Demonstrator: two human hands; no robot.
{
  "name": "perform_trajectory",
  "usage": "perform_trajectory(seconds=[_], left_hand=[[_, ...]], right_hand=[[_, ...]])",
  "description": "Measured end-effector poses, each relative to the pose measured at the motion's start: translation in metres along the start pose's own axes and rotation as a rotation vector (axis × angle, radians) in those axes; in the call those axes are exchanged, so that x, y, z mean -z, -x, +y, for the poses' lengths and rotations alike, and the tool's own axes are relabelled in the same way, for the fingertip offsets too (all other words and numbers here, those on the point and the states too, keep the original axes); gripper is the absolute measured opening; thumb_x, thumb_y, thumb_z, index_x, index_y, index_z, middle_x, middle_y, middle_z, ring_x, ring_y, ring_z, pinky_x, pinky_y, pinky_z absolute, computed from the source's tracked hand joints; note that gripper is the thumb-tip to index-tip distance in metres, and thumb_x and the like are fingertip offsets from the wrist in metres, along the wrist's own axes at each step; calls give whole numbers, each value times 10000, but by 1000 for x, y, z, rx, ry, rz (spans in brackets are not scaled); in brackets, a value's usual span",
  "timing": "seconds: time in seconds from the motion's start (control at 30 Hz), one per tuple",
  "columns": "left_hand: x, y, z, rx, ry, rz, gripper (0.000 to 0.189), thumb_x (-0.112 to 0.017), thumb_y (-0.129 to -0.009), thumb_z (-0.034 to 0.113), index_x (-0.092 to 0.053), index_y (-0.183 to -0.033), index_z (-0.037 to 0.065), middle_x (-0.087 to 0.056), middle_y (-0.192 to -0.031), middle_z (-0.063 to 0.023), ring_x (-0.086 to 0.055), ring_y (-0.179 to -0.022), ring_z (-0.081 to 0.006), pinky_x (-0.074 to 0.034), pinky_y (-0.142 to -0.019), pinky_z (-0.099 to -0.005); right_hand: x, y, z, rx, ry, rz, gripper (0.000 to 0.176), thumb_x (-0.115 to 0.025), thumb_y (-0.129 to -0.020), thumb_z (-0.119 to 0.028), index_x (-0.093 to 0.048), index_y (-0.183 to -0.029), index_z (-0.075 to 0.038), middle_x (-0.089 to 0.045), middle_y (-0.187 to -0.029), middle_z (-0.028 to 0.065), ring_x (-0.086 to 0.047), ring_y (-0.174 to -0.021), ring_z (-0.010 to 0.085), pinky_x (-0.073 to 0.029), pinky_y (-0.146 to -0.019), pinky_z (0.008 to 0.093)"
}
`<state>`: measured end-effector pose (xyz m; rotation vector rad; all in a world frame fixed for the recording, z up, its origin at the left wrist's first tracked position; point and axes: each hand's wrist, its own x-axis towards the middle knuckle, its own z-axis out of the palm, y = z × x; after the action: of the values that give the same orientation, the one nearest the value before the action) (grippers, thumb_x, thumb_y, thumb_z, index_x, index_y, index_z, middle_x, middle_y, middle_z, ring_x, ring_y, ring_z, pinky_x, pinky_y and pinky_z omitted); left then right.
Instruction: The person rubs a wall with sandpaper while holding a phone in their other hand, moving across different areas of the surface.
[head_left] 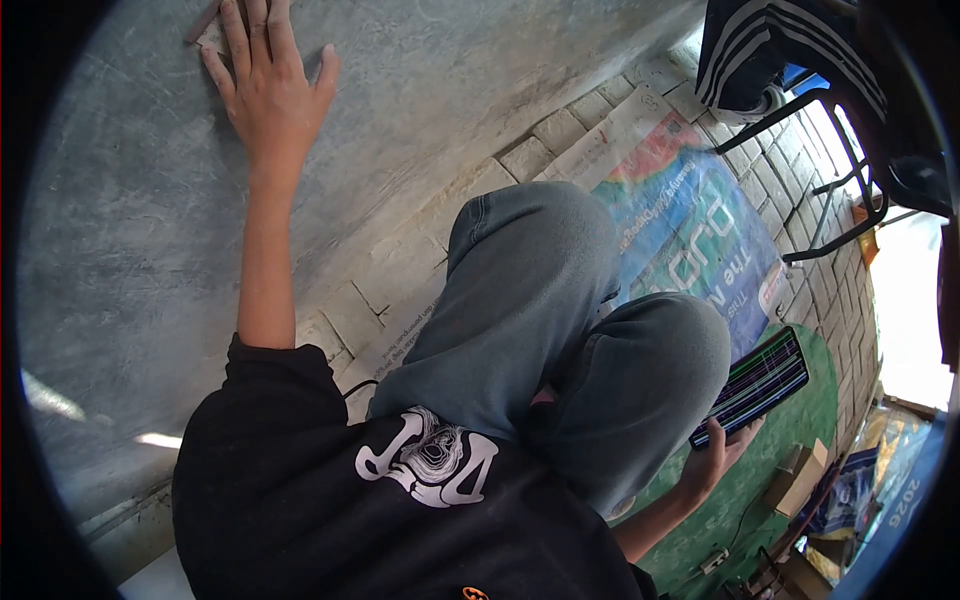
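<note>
My left hand [268, 85] lies flat against a grey plastered wall [130, 200], its fingers stretched out and pressing on a small piece of sandpaper [208, 32], brown on one face and pale on the other. Most of that piece is hidden under the fingers or cut off by the top of the view. To the right, beyond my knees, my right hand [722, 450] is closed around the lower end of a smartphone [765, 375]. Coloured lines run along its dark screen.
A printed banner [690, 230] covers part of the brick paving [790, 180]. Beside it is a green floor patch [690, 540] with a small cardboard box [797, 478]. A black-framed chair [835, 170] stands at upper right, with another person's striped dark clothing [740, 60] next to it.
</note>
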<state>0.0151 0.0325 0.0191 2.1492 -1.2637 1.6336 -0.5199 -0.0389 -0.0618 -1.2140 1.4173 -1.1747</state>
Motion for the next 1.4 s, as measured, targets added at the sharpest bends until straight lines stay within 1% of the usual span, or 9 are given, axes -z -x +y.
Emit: perform_trajectory(seconds=[0.07,0.3,0.47,0.67,0.8,1.07,1.13,1.27,1.4], left_hand=[[0,0,0,-1,1,0,785,-585,-838,455,-224,-1470,160,-249,-1514,-99,-225,-1393,-307,-188,-1083,-581],[1,-1,1,4,11,1,787,-580,-841,454,-214,-1473,161,-237,-1518,-101,-221,-1394,-311,-190,-1080,-587],[0,0,1,-5,21,13,780,-571,-846,460,-214,-1475,165,-235,-1519,-98,-218,-1394,-311,-197,-1076,-590],[1,-1,2,13,22,5,774,-575,-849,451,-215,-1475,173,-237,-1518,-97,-218,-1394,-313,-197,-1076,-590],[2,-1,3,21,20,-4,775,-582,-846,440,-215,-1475,176,-238,-1518,-92,-219,-1394,-308,-192,-1083,-583],[1,-1,2,23,2,-2,778,-591,-840,432,-220,-1474,176,-256,-1513,-82,-238,-1390,-297,-195,-1084,-577],[1,-1,2,11,8,10,779,-593,-839,430,-221,-1474,175,-261,-1512,-81,-244,-1388,-299,-200,-1081,-579],[1,-1,3,16,-1,5,779,-594,-838,427,-222,-1474,173,-259,-1513,-83,-245,-1387,-299,-201,-1079,-580],[2,-2,3,15,1,6,780,-595,-838,425,-220,-1474,174,-254,-1514,-85,-244,-1388,-299,-199,-1079,-581]], right_hand=[[4,1,3,8,-55,17,838,-498,-700,-27,-112,-1437,72,-424,-1258,170,-473,-1120,245,-399,-948,336],[-2,-1,-3,-47,-190,24,861,-461,-674,-20,-90,-1447,66,-410,-1272,163,-465,-1115,246,-384,-963,340],[-5,-3,1,74,20,-18,735,-592,-793,-47,-198,-1404,62,-447,-1224,150,-512,-1055,222,-430,-906,322],[-15,-5,1,158,272,43,736,-673,-799,-82,-243,-1382,51,-447,-1231,155,-521,-1046,214,-452,-881,303],[-13,-4,4,55,-49,163,724,-677,-799,-96,-263,-1374,51,-443,-1236,153,-519,-1055,222,-463,-884,316],[-9,-9,11,44,-62,356,559,-452,-941,-347,-331,-1346,18,-409,-1288,159,-515,-1099,221,-482,-878,339],[-6,-8,15,111,171,319,733,-421,-917,-424,-172,-1443,22,-132,-1487,229,-286,-1337,305,-392,-1034,416],[-16,-9,4,20,30,411,760,-419,-913,-447,-139,-1450,13,-164,-1471,228,-284,-1338,311,-382,-1042,414],[-12,-11,5,-42,-195,309,778,-393,-918,-462,-86,-1451,14,-245,-1425,208,-362,-1277,307,-400,-1015,404]])
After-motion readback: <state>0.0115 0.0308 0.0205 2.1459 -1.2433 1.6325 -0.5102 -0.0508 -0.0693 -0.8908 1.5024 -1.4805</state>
